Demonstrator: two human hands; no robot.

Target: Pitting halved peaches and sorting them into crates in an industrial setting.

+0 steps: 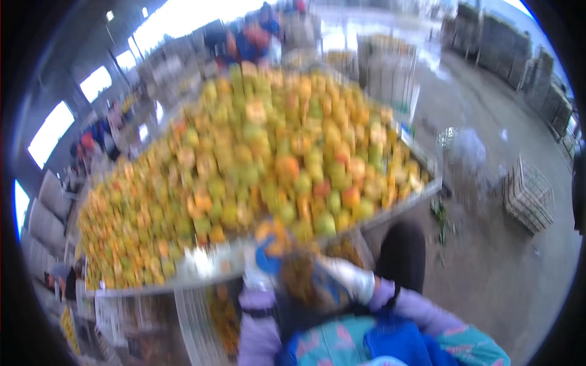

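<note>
My left hand (pixel 261 263), in a white and blue glove, is at the near edge of a metal sorting table (pixel 206 263). An orange-yellow fruit piece (pixel 274 235) shows at its fingertips. To its right, my right hand (pixel 345 279), gloved alike, is next to a blurred brownish thing (pixel 297 277) between the hands; its kind and my right hand's grip cannot be told. A large heap of yellow, green and orange fruit (pixel 274 160), peaches by the look of them, covers much of the table.
Below the table stand a white plastic crate (pixel 199 320) and a container of fruit pieces (pixel 345 249). An empty-looking crate (pixel 529 194) lies on the wet floor at right, near a clear plastic bag (pixel 462 146). Several people (pixel 252 41) are behind the heap; stacked crates (pixel 387 68) stand beyond.
</note>
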